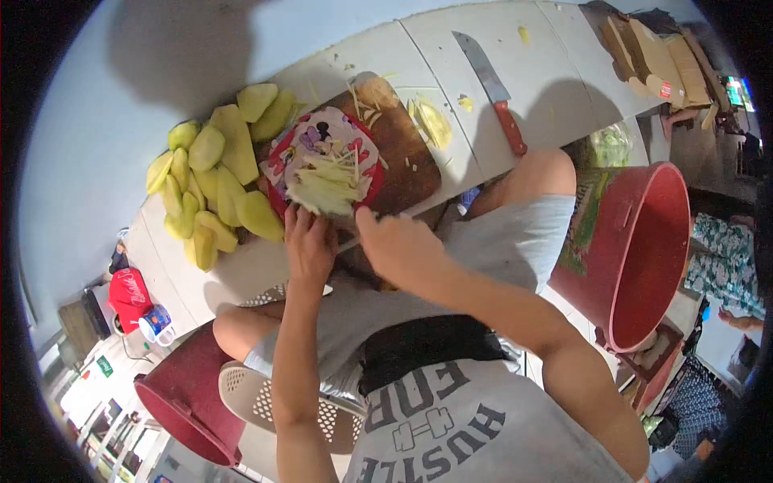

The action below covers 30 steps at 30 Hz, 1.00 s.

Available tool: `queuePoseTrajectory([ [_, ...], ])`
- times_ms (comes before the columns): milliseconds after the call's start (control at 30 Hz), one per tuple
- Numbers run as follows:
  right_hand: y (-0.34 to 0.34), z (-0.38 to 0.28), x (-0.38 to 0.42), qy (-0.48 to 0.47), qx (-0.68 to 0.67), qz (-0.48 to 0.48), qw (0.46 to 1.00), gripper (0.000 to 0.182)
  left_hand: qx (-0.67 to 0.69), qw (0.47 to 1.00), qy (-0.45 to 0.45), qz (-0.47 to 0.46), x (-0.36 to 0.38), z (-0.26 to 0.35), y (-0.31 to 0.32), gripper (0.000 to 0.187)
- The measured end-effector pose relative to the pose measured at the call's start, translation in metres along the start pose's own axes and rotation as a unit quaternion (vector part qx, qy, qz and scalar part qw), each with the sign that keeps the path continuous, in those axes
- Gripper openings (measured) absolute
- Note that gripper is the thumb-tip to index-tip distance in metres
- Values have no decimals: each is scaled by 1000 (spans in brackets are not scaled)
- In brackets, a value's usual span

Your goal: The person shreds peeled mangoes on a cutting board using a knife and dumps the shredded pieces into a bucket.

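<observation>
A round plate (294,147) with a red rim and cartoon mouse print lies on a brown wooden cutting board (408,165). Pale green shredded strips (326,183) are heaped on it, blurred at the near side. My left hand (310,241) is at the plate's near edge with fingers curled; what they grip is hidden. Beside it, my right hand (403,249) is closed in a fist, with a bit of red showing at its thumb; I cannot make out what it holds. Peeled green mango pieces (208,181) are piled left of the board.
A knife with a red handle (507,127) lies on the white tiled counter (451,24). Near it is a flat yellow-green piece (435,123). Red tubs stand at right (620,258) and left (189,398). A mug (155,324) and cardboard boxes (656,60) are farther out.
</observation>
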State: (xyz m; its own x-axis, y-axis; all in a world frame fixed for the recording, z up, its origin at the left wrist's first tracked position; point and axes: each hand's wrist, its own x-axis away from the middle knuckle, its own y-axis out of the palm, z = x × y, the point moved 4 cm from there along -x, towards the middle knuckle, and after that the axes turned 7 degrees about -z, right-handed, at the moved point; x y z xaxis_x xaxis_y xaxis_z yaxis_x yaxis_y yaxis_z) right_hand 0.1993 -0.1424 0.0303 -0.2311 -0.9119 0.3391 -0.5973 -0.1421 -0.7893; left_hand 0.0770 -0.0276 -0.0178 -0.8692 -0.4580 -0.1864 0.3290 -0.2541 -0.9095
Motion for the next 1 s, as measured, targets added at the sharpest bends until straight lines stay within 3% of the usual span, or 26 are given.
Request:
queuePoseTrajectory([
  [667,-3,1,0,-12,-3,25,1000,18,6,998,34,43,2,-10,8,27],
  [733,-16,-17,14,-29,-1,43,999,19,-4,1000,18,6,10,-8,7,27],
  [767,-18,-22,17,-5,9,-2,1000,19,22,998,30,48,6,-5,5,27],
  [867,9,3,3,-11,5,27,1000,18,27,999,12,32,3,2,-1,29],
  [1000,-13,-15,14,-22,4,31,999,16,14,1000,5,12,5,2,-1,30],
])
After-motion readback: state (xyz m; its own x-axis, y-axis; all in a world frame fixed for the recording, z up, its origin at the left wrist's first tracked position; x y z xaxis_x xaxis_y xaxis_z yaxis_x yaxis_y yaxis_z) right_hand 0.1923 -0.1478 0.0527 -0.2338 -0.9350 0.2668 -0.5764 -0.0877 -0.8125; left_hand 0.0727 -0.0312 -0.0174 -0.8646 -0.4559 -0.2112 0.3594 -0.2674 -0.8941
